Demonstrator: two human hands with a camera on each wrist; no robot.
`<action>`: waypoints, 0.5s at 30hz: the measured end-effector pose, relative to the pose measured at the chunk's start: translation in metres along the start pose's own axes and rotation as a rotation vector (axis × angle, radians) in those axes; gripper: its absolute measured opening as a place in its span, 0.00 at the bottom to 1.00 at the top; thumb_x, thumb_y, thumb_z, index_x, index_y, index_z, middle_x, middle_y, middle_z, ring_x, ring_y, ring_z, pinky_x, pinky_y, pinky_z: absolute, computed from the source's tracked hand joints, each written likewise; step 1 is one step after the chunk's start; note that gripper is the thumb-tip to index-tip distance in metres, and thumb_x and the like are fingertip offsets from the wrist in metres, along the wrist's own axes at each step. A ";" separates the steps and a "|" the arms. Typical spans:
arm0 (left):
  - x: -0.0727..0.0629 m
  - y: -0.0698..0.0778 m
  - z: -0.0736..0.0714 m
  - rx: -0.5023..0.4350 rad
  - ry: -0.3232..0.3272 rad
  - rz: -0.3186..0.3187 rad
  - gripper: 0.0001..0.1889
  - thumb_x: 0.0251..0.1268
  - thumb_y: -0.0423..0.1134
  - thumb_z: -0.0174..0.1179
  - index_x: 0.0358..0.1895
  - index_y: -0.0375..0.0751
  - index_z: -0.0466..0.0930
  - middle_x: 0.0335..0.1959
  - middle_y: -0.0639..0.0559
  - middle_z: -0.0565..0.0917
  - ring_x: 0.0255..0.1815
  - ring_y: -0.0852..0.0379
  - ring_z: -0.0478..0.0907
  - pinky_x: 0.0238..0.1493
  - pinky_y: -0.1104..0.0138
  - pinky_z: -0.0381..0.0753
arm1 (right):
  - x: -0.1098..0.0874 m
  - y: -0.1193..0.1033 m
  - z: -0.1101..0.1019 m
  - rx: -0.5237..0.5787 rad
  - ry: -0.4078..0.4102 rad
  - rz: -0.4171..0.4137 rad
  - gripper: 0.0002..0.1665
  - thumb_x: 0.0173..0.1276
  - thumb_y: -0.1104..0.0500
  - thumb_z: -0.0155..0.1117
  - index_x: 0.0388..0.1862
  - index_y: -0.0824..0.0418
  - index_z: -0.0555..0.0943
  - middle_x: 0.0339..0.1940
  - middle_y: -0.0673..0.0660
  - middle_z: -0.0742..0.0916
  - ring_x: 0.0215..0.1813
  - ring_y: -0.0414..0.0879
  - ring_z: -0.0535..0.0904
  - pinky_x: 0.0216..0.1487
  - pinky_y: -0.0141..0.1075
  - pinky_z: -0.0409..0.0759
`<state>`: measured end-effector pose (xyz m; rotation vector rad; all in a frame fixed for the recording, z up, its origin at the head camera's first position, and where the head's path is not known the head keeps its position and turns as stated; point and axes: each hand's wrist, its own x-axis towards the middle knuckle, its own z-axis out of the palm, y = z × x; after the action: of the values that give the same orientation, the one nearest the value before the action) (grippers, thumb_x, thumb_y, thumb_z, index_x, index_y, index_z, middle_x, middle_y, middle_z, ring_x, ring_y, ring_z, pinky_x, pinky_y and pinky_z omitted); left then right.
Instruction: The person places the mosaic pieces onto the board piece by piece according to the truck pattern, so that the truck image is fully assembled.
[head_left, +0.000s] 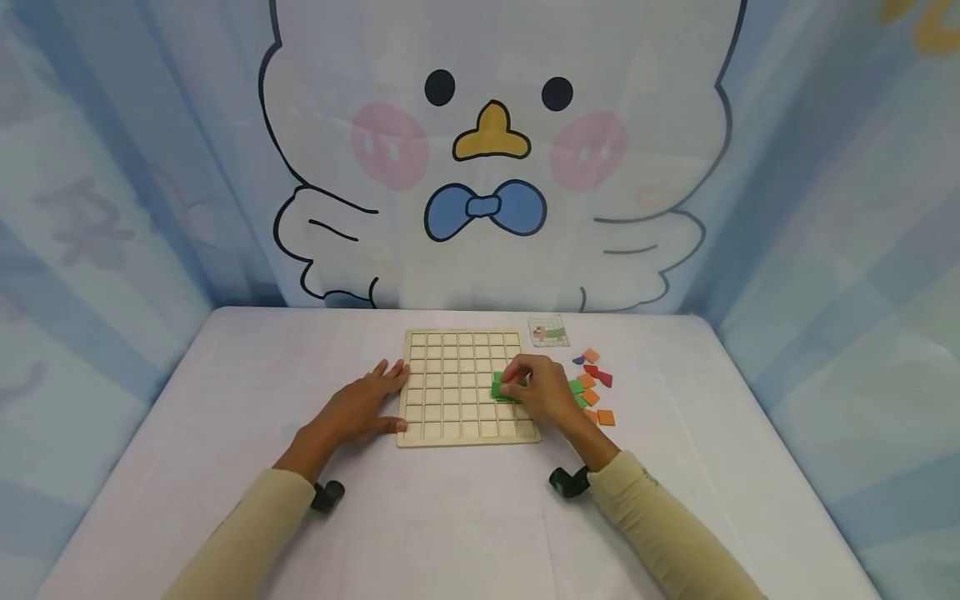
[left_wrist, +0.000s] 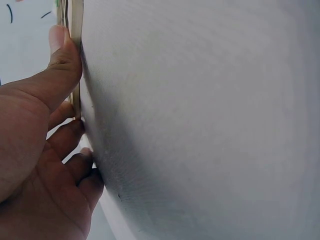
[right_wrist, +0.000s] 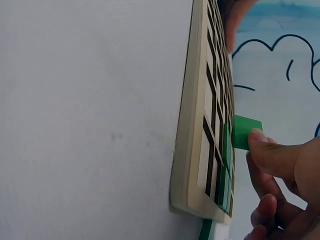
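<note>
Head view: my left hand (head_left: 363,406) lies at the left edge of the gridded board (head_left: 448,400), fingers spread, no grip. My right hand (head_left: 546,388) is over the board's right part, thumb and fingers pinched together. Loose coloured pieces (head_left: 606,417) right of the board; picture card (head_left: 548,333) just off its far right corner. White table (head_left: 465,517) under all.

Left wrist: my thumb and fingers touch the board's edge, relaxed.

Right wrist: I'm pinching a green tile (right_wrist: 246,131), tilted above the grid; set green tiles (right_wrist: 224,187) lie in cells below.
</note>
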<state>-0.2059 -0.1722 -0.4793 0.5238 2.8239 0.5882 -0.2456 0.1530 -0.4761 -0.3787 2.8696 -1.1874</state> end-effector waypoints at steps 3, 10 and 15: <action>0.000 0.000 0.000 0.000 0.000 0.002 0.52 0.65 0.52 0.72 0.86 0.39 0.54 0.87 0.42 0.54 0.88 0.33 0.49 0.81 0.36 0.61 | 0.001 -0.004 0.005 0.003 -0.004 -0.009 0.07 0.67 0.58 0.80 0.34 0.50 0.87 0.30 0.48 0.88 0.32 0.43 0.77 0.36 0.36 0.74; 0.000 0.001 0.001 -0.008 -0.001 -0.001 0.51 0.65 0.52 0.72 0.86 0.40 0.54 0.87 0.42 0.54 0.89 0.34 0.49 0.82 0.36 0.61 | 0.005 -0.010 0.013 -0.019 -0.002 -0.016 0.08 0.66 0.58 0.81 0.33 0.49 0.86 0.29 0.46 0.88 0.36 0.42 0.82 0.42 0.39 0.77; -0.001 0.002 0.000 -0.012 0.006 -0.001 0.51 0.66 0.52 0.72 0.85 0.40 0.55 0.87 0.42 0.55 0.88 0.34 0.50 0.81 0.36 0.61 | 0.006 -0.011 0.016 -0.060 -0.021 -0.009 0.08 0.67 0.57 0.80 0.34 0.50 0.87 0.30 0.46 0.88 0.36 0.42 0.81 0.43 0.39 0.77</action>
<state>-0.2048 -0.1708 -0.4785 0.5188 2.8237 0.6074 -0.2477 0.1327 -0.4793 -0.4034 2.8933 -1.0943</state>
